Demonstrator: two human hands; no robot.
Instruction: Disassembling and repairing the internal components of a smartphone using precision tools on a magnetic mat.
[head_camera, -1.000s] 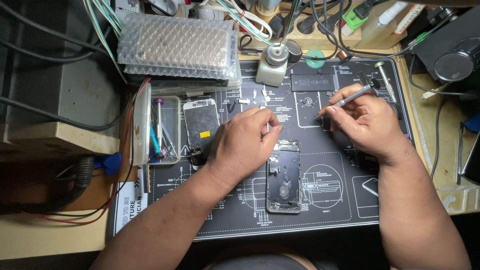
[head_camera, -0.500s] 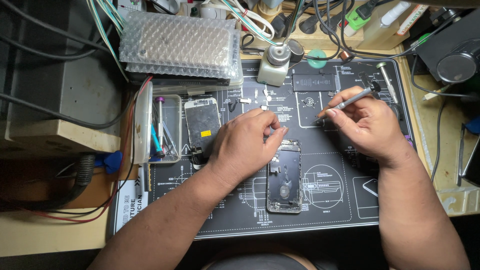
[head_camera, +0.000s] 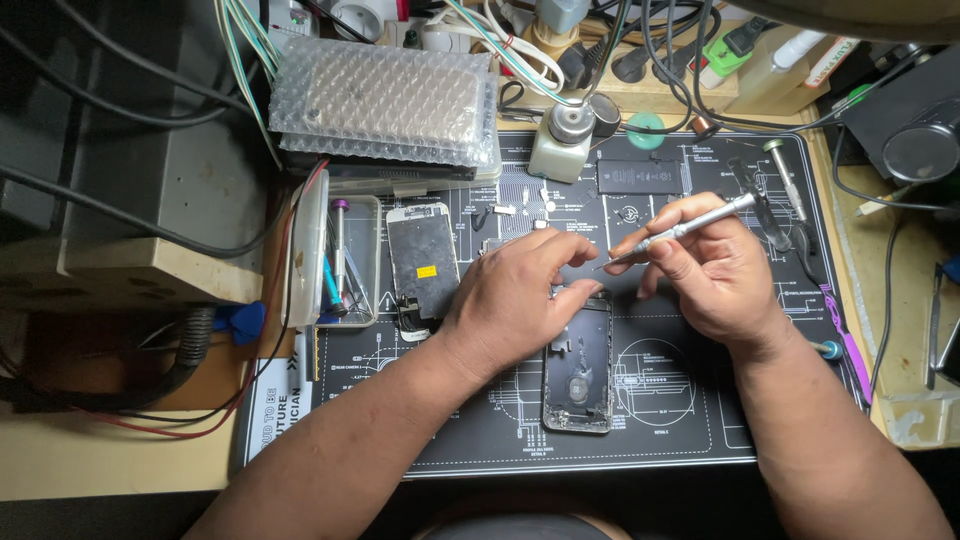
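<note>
Two hands: both over the mat (head_camera: 700, 440), near its middle, well in from every edge.
Left hand (head_camera: 515, 295): fingers curled together, pressing down on the top end of the phone shell (head_camera: 578, 372); whether anything small is pinched under the fingertips I cannot tell.
Right hand (head_camera: 715, 270): fingers clamped on a screwdriver (head_camera: 680, 232), just right of the left hand.
Screwdriver axis: slanted, cap up toward the mat's far right corner, tip down and left toward the left fingertips and the shell's top end.
Phone shell: one, opened, long axis running from far edge to near edge; its lower end lies close to the near edge, its top end under the left hand.
Nearer hand: left touches the shell; the right is just above and to the right of it.
Screen panel (head_camera: 422, 262): one, face up, by the mat's left edge, left of the left hand.
Tool tray (head_camera: 360, 215): one, at the left edge.
Bottle (head_camera: 558, 145): one, at the far edge.
</note>
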